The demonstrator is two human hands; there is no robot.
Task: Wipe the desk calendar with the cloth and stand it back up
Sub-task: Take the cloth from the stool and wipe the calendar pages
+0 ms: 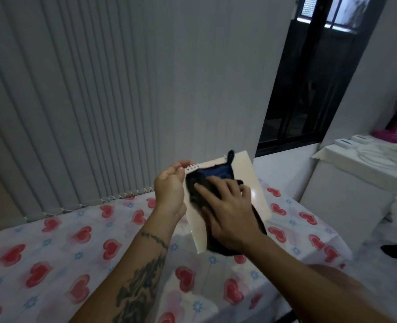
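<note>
Fingers (202,188) on cloth (218,176), calendar (255,183) face unprinted

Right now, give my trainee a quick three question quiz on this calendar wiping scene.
1. True or false: the calendar stands on the table.
2. Which hand presses the cloth? A left, B right.
3. Fill in: the left hand holds the calendar near its ___ binding.

Key: 1 false, it is held up above the table. 2 B, the right hand lies flat on the cloth. 3 spiral.
</note>
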